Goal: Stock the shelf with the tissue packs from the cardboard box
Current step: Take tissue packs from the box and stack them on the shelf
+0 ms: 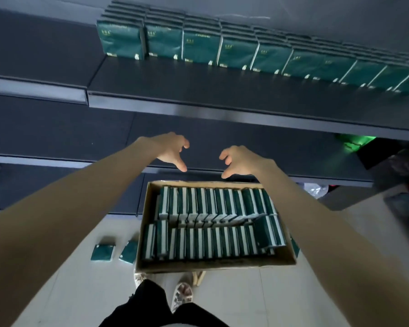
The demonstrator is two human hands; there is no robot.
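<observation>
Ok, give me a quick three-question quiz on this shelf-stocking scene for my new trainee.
1. True or false: the left hand and right hand each hold a tissue pack.
2. How many loose packs lie on the floor left of the cardboard box?
3. Where do the stocked packs stand? A) the upper shelf B) the lowest shelf C) the floor

Key: 1 false, both are empty; 2 two; 3 A.
</observation>
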